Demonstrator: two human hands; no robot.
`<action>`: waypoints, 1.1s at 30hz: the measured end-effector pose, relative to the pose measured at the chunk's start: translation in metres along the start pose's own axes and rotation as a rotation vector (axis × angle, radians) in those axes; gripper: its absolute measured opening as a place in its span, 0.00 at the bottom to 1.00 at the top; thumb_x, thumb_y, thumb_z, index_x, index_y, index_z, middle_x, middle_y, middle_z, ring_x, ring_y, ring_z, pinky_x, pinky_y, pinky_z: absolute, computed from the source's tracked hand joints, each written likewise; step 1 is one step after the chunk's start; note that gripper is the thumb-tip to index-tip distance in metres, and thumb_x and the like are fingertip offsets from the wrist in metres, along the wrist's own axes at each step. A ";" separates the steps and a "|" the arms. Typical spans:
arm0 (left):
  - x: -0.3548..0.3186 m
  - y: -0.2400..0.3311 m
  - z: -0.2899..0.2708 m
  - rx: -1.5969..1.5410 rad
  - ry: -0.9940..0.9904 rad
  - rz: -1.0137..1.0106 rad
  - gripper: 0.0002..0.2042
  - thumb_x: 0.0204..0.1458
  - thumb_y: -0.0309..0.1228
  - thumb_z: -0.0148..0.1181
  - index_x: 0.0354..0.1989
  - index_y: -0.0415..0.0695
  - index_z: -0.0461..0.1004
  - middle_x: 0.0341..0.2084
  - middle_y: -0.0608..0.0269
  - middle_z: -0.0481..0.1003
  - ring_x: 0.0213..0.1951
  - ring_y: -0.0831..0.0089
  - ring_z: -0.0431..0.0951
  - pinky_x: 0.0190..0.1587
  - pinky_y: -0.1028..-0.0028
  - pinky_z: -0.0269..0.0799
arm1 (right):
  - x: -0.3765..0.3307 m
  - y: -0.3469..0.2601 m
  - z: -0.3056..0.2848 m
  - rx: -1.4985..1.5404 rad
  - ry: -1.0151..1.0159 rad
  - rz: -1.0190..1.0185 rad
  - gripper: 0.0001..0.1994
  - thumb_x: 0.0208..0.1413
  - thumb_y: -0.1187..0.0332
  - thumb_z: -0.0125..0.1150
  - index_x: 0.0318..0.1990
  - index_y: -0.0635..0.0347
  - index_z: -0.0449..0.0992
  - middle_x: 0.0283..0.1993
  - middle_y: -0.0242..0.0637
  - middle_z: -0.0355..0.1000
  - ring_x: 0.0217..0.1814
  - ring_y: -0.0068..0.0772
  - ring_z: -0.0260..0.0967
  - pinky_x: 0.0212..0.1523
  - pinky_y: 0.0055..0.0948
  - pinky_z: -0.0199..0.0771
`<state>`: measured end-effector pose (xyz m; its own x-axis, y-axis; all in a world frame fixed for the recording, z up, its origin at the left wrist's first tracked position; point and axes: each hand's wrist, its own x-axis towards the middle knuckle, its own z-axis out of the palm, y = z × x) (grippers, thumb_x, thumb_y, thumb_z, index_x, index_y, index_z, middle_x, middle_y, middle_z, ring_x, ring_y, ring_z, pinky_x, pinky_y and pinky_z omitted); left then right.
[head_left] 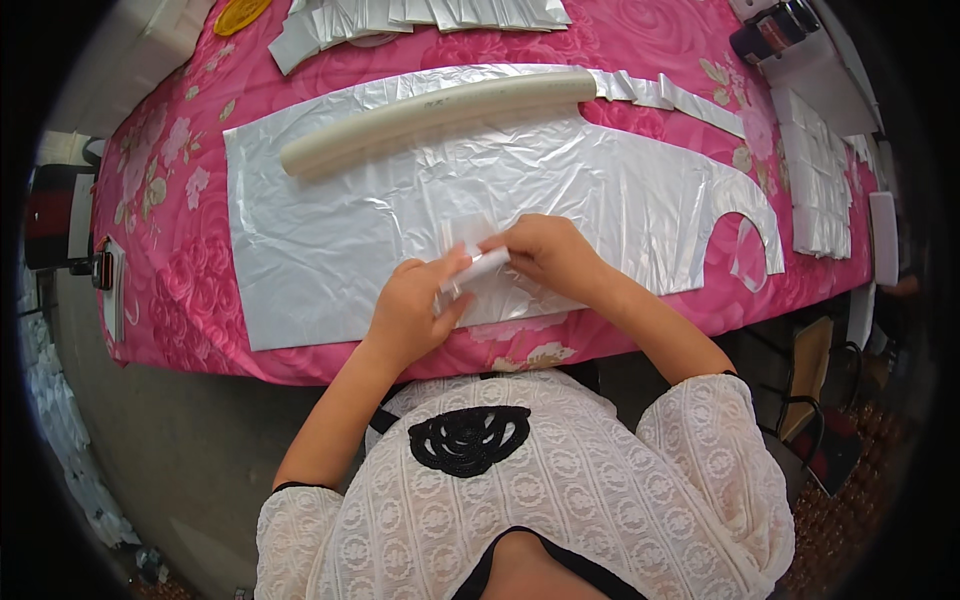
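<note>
Both my hands hold a small white folded plastic piece (487, 265) over the sheet's near half. My left hand (412, 305) pinches its left end between thumb and fingers. At its right end, the fingertips of my right hand (552, 252) are closed on it. A thin, see-through film shows just above it, partly blurred. Beneath my hands lies a large white plastic apron (330, 250), spread flat with creases, its neck loop at the right. Across the apron's far side rests a long cream tube (430, 115), apart from my hands.
A pink floral tablecloth (165, 255) covers the table. White folded plastic pieces (430, 14) lie at the far edge, and stacked white packets (815, 180) stand at the right. A dark jar (775, 30) sits at the far right. A chair (808, 380) stands beyond the near-right edge.
</note>
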<state>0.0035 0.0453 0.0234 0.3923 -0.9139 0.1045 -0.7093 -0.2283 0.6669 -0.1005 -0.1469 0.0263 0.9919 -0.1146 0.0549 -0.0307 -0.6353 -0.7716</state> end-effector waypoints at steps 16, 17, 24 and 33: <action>0.039 -0.006 0.010 0.263 0.176 0.175 0.33 0.44 0.29 0.58 0.59 0.34 0.52 0.60 0.45 0.49 0.58 0.56 0.58 0.55 0.63 0.59 | 0.044 -0.005 -0.010 0.176 -0.164 0.628 0.13 0.48 0.65 0.57 0.22 0.69 0.75 0.16 0.38 0.70 0.18 0.24 0.70 0.22 0.22 0.70; 0.040 -0.002 0.015 0.270 0.148 0.129 0.34 0.43 0.32 0.58 0.59 0.34 0.51 0.61 0.45 0.48 0.60 0.56 0.55 0.57 0.62 0.54 | 0.043 -0.005 -0.010 0.173 -0.162 0.622 0.13 0.48 0.65 0.57 0.23 0.69 0.75 0.16 0.38 0.70 0.18 0.24 0.70 0.23 0.23 0.70; 0.042 -0.005 0.039 0.359 0.040 -0.120 0.45 0.43 0.53 0.54 0.62 0.32 0.43 0.63 0.45 0.42 0.66 0.57 0.40 0.64 0.59 0.33 | 0.037 -0.009 -0.003 0.078 -0.031 0.551 0.12 0.45 0.65 0.57 0.24 0.68 0.75 0.15 0.41 0.70 0.18 0.34 0.70 0.25 0.28 0.69; 0.020 -0.012 0.019 0.041 0.264 -0.030 0.37 0.43 0.38 0.59 0.59 0.33 0.50 0.60 0.44 0.48 0.62 0.54 0.48 0.62 0.60 0.43 | 0.024 -0.013 0.009 -0.555 0.233 -0.208 0.19 0.40 0.69 0.61 0.43 0.64 0.69 0.52 0.48 0.64 0.52 0.45 0.63 0.50 0.40 0.64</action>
<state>0.0087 0.0233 0.0032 0.5486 -0.7887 0.2775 -0.7161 -0.2719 0.6429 -0.0756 -0.1345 0.0316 0.9331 -0.0697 0.3527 0.0382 -0.9563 -0.2900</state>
